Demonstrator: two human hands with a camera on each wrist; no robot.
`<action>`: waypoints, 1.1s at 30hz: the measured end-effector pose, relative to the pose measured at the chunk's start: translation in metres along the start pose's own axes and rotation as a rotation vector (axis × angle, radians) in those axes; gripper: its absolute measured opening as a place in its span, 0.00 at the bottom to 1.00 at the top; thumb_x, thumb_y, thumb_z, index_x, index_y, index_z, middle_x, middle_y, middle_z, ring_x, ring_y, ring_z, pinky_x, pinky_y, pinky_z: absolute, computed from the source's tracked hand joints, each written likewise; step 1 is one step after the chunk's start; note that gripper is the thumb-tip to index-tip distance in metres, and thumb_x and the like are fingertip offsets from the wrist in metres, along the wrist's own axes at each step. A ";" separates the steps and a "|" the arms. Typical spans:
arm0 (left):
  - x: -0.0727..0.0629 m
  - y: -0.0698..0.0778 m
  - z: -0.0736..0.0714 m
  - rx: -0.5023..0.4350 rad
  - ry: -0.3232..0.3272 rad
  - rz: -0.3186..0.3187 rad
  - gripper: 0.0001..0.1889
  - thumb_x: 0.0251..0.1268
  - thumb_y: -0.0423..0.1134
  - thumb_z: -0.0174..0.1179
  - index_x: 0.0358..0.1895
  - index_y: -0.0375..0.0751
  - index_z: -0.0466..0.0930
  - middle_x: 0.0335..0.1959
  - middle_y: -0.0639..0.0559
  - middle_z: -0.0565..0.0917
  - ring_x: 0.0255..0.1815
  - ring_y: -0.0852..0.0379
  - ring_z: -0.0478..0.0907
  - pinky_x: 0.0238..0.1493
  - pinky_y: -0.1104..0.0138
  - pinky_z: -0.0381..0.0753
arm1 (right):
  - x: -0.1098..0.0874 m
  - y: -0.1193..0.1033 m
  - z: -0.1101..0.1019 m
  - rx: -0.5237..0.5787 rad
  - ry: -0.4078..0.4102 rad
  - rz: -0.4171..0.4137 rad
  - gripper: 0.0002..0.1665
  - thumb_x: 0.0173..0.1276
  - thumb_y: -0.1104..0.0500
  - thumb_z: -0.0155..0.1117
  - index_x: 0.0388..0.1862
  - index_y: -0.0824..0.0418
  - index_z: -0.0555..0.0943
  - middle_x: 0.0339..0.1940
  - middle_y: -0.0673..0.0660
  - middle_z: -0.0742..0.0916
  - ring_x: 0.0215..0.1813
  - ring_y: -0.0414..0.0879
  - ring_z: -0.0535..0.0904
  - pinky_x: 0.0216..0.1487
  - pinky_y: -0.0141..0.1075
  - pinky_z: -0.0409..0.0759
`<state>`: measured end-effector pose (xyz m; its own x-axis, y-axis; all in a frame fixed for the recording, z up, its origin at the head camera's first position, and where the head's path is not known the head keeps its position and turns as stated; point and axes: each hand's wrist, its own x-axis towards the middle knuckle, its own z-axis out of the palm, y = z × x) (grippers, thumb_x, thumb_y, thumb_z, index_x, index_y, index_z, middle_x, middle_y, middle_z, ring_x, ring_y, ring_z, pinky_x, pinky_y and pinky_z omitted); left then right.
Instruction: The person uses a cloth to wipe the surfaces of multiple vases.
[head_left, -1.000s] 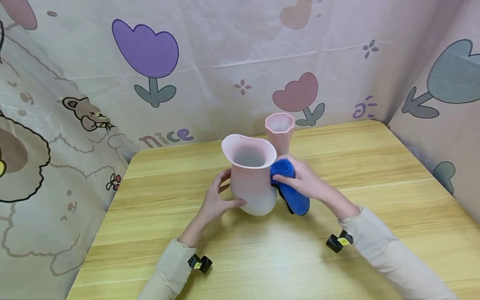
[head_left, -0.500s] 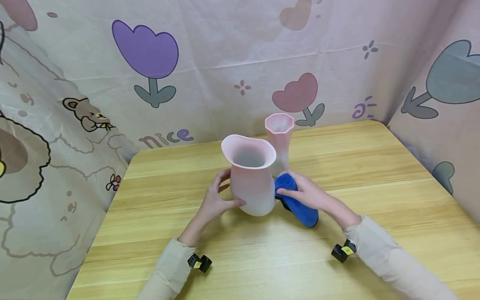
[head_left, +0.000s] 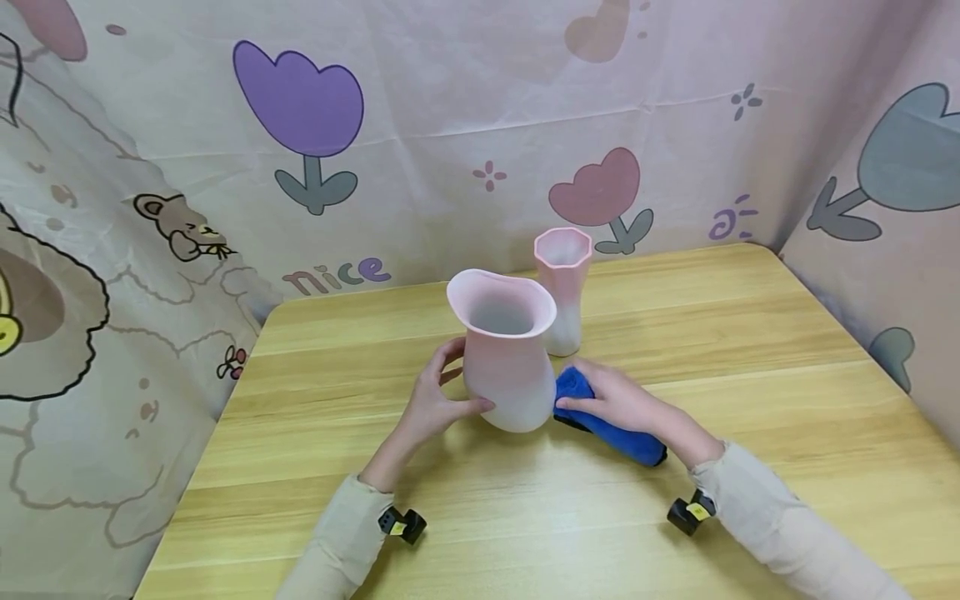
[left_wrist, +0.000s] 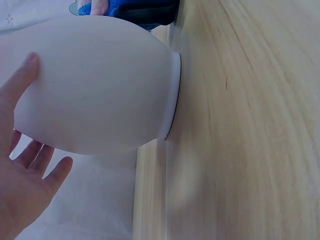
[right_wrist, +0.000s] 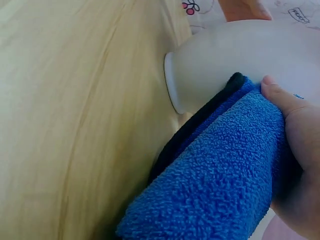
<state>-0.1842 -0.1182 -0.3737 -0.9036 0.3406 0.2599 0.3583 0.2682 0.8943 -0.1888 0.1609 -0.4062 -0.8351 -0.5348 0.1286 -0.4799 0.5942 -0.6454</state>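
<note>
A pink-to-white vase [head_left: 510,375] with a flared, wavy rim stands upright on the wooden table. My left hand [head_left: 438,396] holds its left side, thumb on the front and fingers reaching round behind. In the left wrist view the thumb [left_wrist: 25,77] lies against the vase's pale body [left_wrist: 95,90]. My right hand [head_left: 618,400] grips a folded blue towel [head_left: 622,437] with dark edging, at the vase's lower right side. The right wrist view shows the towel [right_wrist: 210,170] beside the vase [right_wrist: 220,60], near its base; the fingers under the cloth are hidden.
Just behind the vase, to its right, stands a slimmer pink-and-white vase [head_left: 564,283] with an angular rim. A patterned cloth backdrop [head_left: 435,100] rises behind the wooden table [head_left: 337,350] and along its sides.
My right hand has slid the towel down the vase's right side, toward its base, and the towel's loose end has swung right. The left hand and the vase stay in place.
</note>
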 end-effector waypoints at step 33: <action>-0.002 -0.001 -0.001 0.000 -0.007 0.004 0.42 0.39 0.28 0.71 0.63 0.34 0.59 0.63 0.41 0.66 0.62 0.45 0.62 0.58 0.51 0.68 | 0.021 -0.061 -0.029 0.351 0.378 -0.101 0.25 0.60 0.63 0.62 0.54 0.67 0.67 0.50 0.65 0.78 0.49 0.56 0.75 0.47 0.52 0.75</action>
<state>-0.1832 -0.1195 -0.3748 -0.9003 0.3484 0.2610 0.3623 0.2669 0.8930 -0.1850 0.1303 -0.3424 -0.8594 -0.2864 0.4237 -0.4978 0.2792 -0.8211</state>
